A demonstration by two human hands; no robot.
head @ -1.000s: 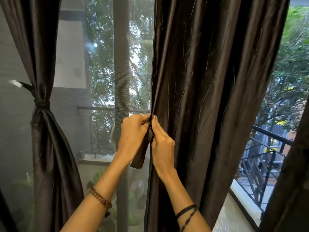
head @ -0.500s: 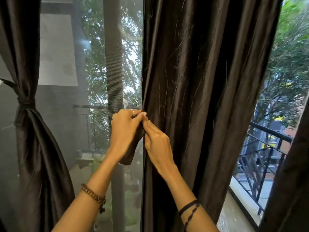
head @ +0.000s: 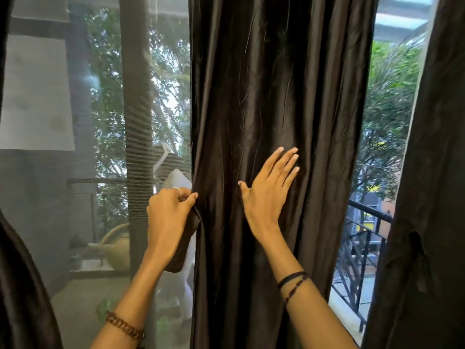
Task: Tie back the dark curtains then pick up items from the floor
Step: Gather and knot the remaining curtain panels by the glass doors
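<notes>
Hands on the dark brown satin curtain (head: 276,96) hanging at the window's middle.
The left hand (head: 168,217) pinches the curtain's left edge together with a dark fabric tie strip (head: 185,245); the right hand (head: 266,190) lies flat, fingers straight, holding nothing, against the folds.

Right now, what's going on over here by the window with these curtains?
A person is gathering the middle dark curtain at a window to tie it back. The left hand pinches the curtain's left edge together with a dark fabric strip, probably the tieback, which hangs below the fist. The right hand lies flat and open against the front of the fabric. The curtain hangs loose, not yet tied. Another dark curtain hangs at the right.
</notes>
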